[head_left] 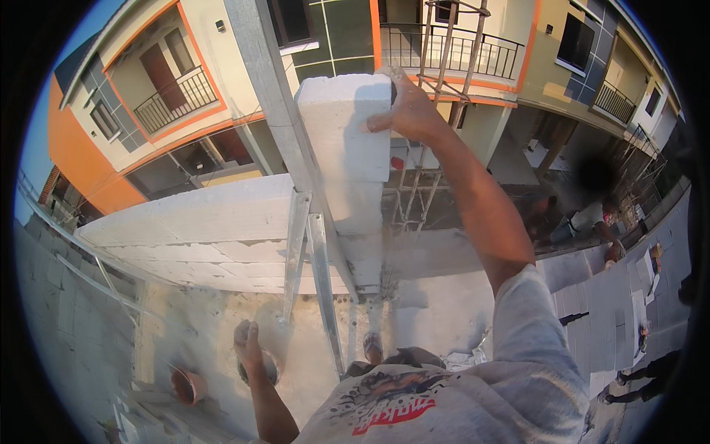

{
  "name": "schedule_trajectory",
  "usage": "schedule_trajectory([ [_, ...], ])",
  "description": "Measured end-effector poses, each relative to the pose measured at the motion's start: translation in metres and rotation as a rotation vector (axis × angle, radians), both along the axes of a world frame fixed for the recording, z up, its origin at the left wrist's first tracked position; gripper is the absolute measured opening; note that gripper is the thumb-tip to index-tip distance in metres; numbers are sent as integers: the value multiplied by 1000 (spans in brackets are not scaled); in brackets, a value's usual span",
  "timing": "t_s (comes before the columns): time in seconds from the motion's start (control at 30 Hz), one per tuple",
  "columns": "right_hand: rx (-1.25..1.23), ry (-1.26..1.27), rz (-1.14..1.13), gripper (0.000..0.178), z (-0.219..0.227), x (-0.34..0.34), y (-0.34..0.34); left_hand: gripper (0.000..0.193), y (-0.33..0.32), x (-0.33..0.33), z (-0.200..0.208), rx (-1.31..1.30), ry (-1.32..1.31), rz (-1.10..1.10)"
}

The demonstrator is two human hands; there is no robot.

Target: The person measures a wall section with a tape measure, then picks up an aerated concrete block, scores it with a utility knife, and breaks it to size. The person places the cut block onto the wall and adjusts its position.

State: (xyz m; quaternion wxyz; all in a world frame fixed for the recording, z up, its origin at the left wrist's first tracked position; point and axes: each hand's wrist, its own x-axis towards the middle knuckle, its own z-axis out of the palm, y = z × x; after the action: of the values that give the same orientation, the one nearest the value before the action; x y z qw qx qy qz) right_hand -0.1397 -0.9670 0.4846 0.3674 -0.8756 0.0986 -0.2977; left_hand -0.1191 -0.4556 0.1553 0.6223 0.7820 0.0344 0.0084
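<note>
My right hand is raised and grips the right end of a white lightweight concrete block, the top one of a narrow stack. The thumb lies on its near face; the other fingers reach around the far side, partly hidden. Below it are more white blocks of the same column. A grey metal post stands upright just left of the column. Low on the left, my left hand is closed with curled fingers above a dark bucket; what it holds, if anything, does not show.
A lower white block wall runs left from the post. Two slanting metal struts come down to the floor before me. A reddish-brown bucket sits at lower left. Wooden scaffold poles rise behind. People are at far right.
</note>
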Motion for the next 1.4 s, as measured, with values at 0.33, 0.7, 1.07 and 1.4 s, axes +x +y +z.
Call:
schedule_trajectory([
  [0.33, 13, -13, 117, 90, -15, 28, -14, 45, -2, -7, -9, 62, 88, 149],
  [0.7, 119, -28, 197, 92, -19, 21, -23, 33, -45, -47, -20, 213, 67, 125],
  [1.07, 104, -11, 266, 95, -20, 24, -29, 35, -40, -90, -37, 315, 94, 103],
  [1.4, -109, -20, 270, 128, -27, 34, -40, 40, -36, -141, -30, 379, 177, 192],
])
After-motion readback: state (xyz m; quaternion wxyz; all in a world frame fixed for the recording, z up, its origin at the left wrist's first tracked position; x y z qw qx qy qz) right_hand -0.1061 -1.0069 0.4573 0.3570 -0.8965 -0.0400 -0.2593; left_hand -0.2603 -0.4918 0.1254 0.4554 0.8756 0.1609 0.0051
